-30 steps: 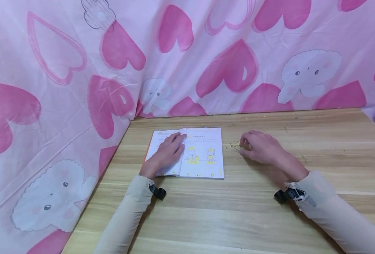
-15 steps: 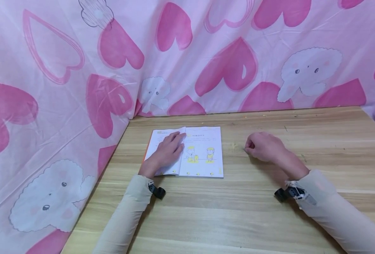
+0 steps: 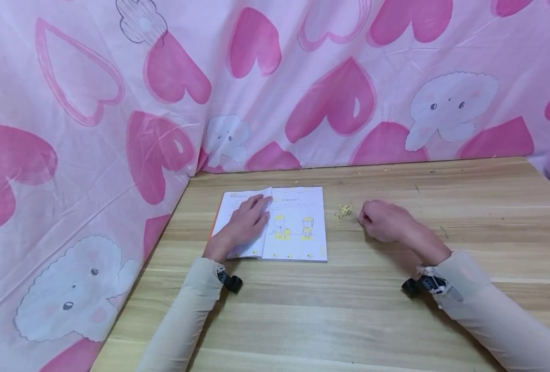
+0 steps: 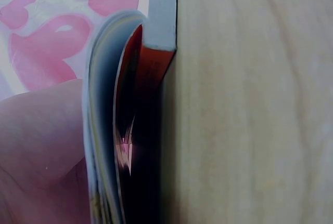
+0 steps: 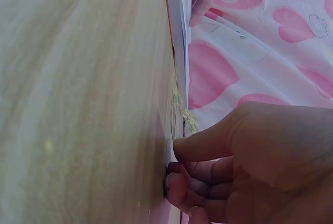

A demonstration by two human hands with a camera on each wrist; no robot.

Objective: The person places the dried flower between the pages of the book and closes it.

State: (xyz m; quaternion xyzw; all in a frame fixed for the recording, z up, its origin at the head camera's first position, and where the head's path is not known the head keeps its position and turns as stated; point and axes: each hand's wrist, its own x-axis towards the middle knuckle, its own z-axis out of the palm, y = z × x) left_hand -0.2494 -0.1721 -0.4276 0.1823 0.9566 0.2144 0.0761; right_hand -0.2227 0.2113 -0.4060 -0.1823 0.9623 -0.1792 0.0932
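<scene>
On the wooden counter [image 3: 349,310], at about 10 o'clock from the view's centre, an open picture book [image 3: 298,222] is lying flat, and the left hand [image 3: 244,225] is resting across its left page with fingers straight and relaxed, pinning the pages down. At 3 o'clock from the book, just beside its right edge but apart from it, a small heap of yellowish crumbs [image 3: 343,211] is sitting on the bare wood. The right hand [image 3: 386,222] is lying at 3 o'clock from the heap, near it, its fingers [image 5: 195,180] curling inward against the counter and apparently gripping nothing. Judging from this layout, the step in hand is the gathering of loose crumbs beside the book; the next move likely calls for a low, light sweep or pinch. Heart-patterned pink cloth [image 3: 117,129] is hanging behind and to the left.
</scene>
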